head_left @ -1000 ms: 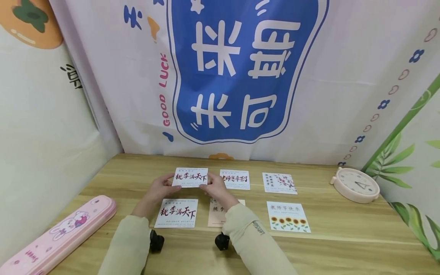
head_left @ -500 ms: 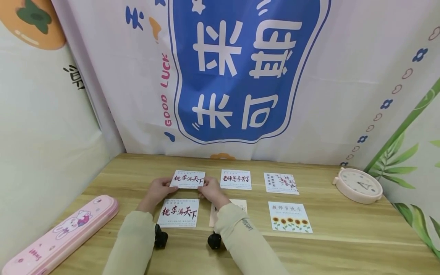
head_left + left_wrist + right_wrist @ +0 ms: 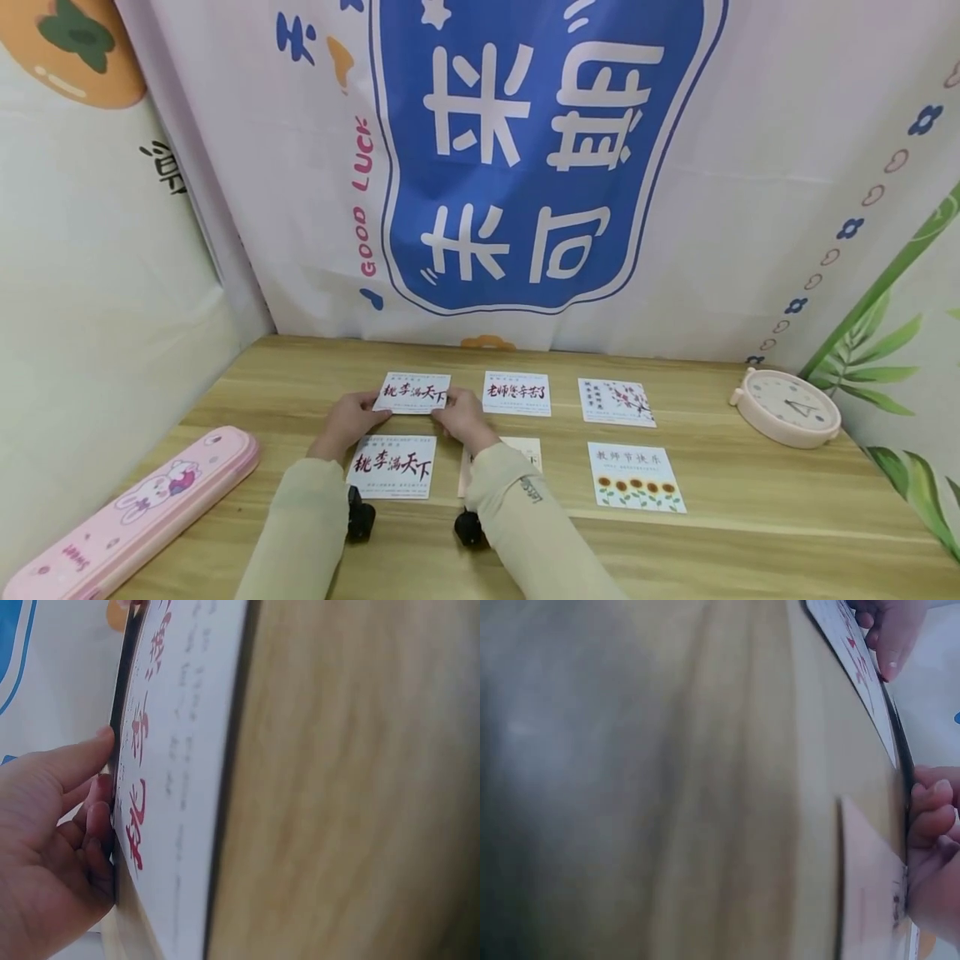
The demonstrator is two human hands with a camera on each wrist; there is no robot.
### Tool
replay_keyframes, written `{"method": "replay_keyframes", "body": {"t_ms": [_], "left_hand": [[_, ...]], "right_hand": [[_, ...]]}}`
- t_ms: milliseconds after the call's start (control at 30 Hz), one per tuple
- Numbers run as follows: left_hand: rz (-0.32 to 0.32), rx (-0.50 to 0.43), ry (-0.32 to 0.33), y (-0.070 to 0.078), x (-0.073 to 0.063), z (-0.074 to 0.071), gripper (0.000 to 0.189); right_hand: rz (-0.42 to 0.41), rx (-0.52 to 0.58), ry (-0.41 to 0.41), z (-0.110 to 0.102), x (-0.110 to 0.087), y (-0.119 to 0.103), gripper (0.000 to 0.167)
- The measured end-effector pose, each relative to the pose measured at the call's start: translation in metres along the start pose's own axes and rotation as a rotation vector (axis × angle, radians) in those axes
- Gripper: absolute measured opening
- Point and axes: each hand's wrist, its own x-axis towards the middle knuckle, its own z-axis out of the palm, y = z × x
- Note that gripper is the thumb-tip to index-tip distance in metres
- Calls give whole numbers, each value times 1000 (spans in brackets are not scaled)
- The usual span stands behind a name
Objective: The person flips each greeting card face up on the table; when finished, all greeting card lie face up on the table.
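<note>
In the head view, a white card with dark red brush lettering (image 3: pixel 413 393) is held by its two lower corners at the back left of the table. My left hand (image 3: pixel 351 423) pinches its left corner. My right hand (image 3: pixel 462 419) pinches the right corner, thumb on the front. A similarly lettered white card (image 3: pixel 391 467) lies just in front, between the forearms. The right forearm partly covers a pinkish card (image 3: pixel 530 451). In the left wrist view the held card is nearly edge-on beside my fingers (image 3: pixel 97 817); in the right wrist view it shows as a thin dark strip.
Right of the hands lie another red-lettered card (image 3: pixel 517 393), a blossom card (image 3: pixel 617 402) and a sunflower card (image 3: pixel 637 478). A pink round clock (image 3: pixel 787 407) stands at the right, a pink pencil case (image 3: pixel 138 508) at the left. A printed curtain (image 3: pixel 315 250) hangs behind the table.
Both hands have lowered the held card slightly, and it leans back more than a second ago. The right forearm has shifted left. The other cards stay where they were.
</note>
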Motion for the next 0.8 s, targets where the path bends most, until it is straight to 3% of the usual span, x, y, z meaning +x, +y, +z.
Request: {"method": "replay_keyframes", "body": {"t_ms": [267, 567, 667, 800], "left_hand": [[6, 92, 26, 8, -5, 0, 48], [-25, 97, 17, 15, -7, 6, 49], [-27, 86, 5, 15, -5, 5, 51], [-23, 27, -18, 11, -4, 1, 56]], "right_hand": [[-7, -65, 30, -2, 0, -4, 52], [24, -54, 58, -8, -1, -2, 54], [32, -36, 52, -9, 0, 0, 56], [34, 84, -22, -10, 1, 4, 64]]}}
